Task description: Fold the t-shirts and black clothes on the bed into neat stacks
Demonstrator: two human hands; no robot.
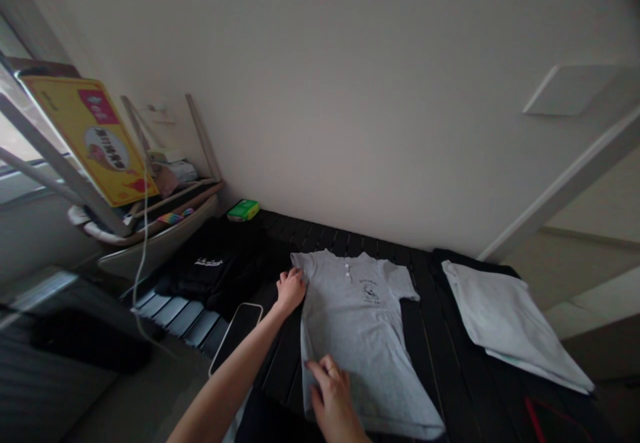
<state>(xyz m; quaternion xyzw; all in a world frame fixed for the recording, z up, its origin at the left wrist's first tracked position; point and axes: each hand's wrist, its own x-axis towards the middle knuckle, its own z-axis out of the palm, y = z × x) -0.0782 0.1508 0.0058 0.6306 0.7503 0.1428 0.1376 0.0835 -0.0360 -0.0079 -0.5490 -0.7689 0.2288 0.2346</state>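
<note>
A grey short-sleeved button-placket T-shirt (360, 336) lies flat and front up on a black slatted surface (320, 239), with a small dark print on its chest. My left hand (291, 291) has its fingers at the shirt's left side, near the sleeve, and seems to hold the edge. My right hand (333, 397) curls over the lower left part of the shirt and seems to grip the fabric near the hem. A black smartphone (236, 337) lies just left of my left forearm, apart from the shirt.
A pale folded garment (510, 323) lies to the right on dark cloth. A black garment with white lettering (215, 273) sits left of the shirt. Behind it are a green packet (243, 210), a yellow board (90, 139), a white cable (144, 243) and a white wall.
</note>
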